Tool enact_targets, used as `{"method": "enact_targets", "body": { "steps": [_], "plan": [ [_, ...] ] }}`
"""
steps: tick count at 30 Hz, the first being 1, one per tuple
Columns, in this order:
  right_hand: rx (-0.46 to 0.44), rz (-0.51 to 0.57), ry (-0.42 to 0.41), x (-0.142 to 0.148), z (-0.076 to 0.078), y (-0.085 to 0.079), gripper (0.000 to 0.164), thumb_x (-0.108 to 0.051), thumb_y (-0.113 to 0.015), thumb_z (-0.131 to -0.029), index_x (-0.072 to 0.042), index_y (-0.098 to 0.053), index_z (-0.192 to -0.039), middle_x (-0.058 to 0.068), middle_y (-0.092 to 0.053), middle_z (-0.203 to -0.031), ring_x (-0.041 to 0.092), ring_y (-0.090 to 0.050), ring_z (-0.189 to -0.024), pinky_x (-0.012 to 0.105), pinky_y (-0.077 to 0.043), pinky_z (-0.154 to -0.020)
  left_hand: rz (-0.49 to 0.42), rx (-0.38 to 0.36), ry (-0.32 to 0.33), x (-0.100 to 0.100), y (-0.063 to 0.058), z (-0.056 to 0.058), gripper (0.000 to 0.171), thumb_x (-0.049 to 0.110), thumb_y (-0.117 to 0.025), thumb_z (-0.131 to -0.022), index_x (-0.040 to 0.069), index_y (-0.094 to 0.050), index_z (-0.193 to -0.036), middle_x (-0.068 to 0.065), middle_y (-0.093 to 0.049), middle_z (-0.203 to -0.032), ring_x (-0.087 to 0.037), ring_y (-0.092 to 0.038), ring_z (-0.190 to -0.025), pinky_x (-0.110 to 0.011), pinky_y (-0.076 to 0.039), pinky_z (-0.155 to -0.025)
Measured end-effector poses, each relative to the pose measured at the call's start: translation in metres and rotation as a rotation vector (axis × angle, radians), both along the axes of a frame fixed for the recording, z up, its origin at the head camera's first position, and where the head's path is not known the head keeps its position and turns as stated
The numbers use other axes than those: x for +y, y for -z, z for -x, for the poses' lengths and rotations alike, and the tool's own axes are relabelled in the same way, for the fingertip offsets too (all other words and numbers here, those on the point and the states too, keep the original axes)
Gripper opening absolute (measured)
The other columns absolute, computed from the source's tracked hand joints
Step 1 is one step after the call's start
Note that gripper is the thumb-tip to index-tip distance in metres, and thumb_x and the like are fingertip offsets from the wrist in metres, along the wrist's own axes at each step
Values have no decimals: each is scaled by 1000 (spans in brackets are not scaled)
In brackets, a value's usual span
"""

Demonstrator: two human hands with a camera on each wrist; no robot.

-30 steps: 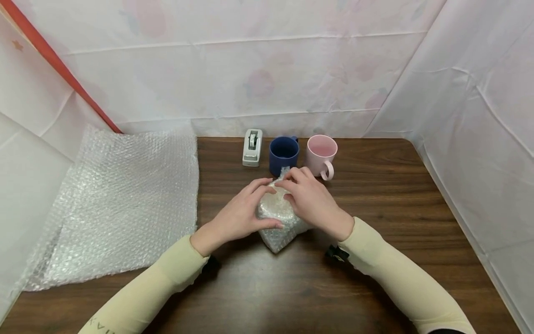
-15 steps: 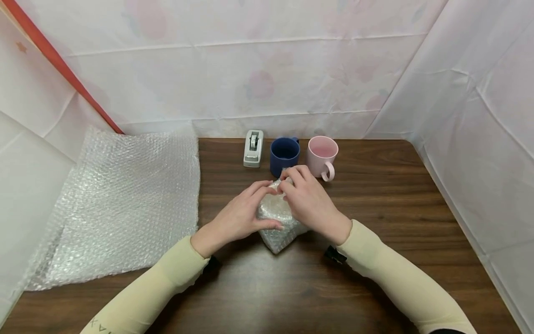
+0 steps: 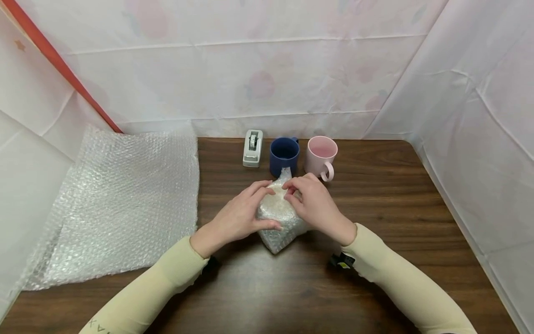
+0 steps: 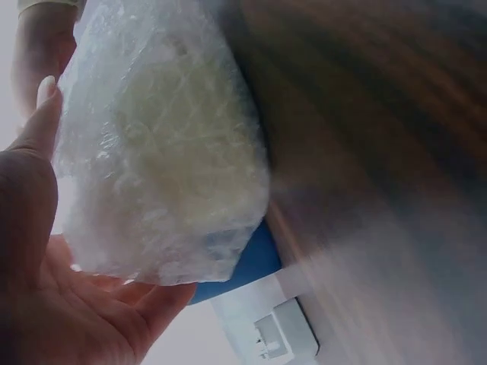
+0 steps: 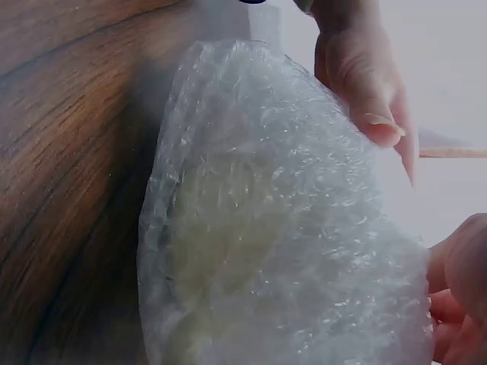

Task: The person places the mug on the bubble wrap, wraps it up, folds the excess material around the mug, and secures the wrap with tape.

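Observation:
A bundle of bubble wrap (image 3: 280,236) stands on the table between both hands, a pale yellow round-ended thing showing blurred through its layers. My left hand (image 3: 238,211) holds it from the left, thumb on the near side and fingers over the far top edge. In the left wrist view, that hand (image 4: 84,304) cups the bundle's side. My right hand (image 3: 314,202) is bent over the top right, thumb and index finger close together at the wrap. Its curled fingers (image 5: 449,304) meet the upper edge in the right wrist view. A pointed wrap flap (image 3: 285,173) sticks up at the far end.
Just behind the bundle stand a dark blue mug (image 3: 283,155) and a pink mug (image 3: 320,153). A white tape dispenser (image 3: 252,148) lies left of them. A large bubble wrap sheet (image 3: 129,204) covers the table's left side. Hanging cloth (image 3: 267,69) borders the back and sides.
My right hand reached over the far flap, then drew back toward me and slightly right, so the flap shows again. The left hand and the bundle have stayed nearly still.

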State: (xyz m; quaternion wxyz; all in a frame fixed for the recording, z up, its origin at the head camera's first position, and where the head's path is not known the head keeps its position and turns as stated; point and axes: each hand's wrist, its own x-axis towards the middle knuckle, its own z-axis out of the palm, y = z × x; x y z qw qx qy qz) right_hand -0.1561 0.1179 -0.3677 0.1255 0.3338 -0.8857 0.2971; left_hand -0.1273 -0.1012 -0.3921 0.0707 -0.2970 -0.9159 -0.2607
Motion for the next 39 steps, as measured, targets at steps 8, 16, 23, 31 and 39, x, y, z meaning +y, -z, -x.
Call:
{"method": "enact_targets", "body": {
  "steps": [8,16,23,31,39],
  "plan": [
    [-256,-17,60,0,6,-10,8,-13,-72,-90,-11,-73,-98,-3,-69,-87,22,-58,-89,40,-42,-79,32,252,163,-1,6,-2,45,48,-71,-89,17,-69,-121,-11,-38,-155,-34,-38,-139,-43,-56,-85],
    [-237,-27,77,5,3,-22,6,-15,-72,-89,-13,-74,-94,-6,-69,-80,19,-56,-79,35,-41,-70,171,357,182,0,4,-4,44,53,-58,-97,17,-70,-119,-3,-38,-156,-32,-36,-141,-31,-55,-52],
    [-284,-127,88,5,8,-32,9,-17,-74,-89,-12,-67,-86,-6,-66,-74,9,-60,-65,31,-48,-63,213,368,169,2,0,-4,46,56,-54,-97,18,-70,-118,0,-38,-157,-32,-38,-139,-32,-53,-48],
    [-179,-205,138,8,12,-35,20,-18,-81,-81,-15,-61,-76,-5,-57,-63,13,-53,-58,31,-43,-55,224,393,175,1,-1,-5,45,54,-55,-98,17,-69,-119,-3,-37,-157,-35,-40,-137,-33,-54,-48],
    [-255,-150,100,12,16,-29,17,-18,-79,-83,-14,-63,-83,-2,-62,-75,15,-57,-70,34,-48,-65,194,454,201,1,3,-4,44,50,-62,-96,14,-71,-118,-4,-53,-141,-38,-42,-136,-34,-54,-50]
  ]
}}
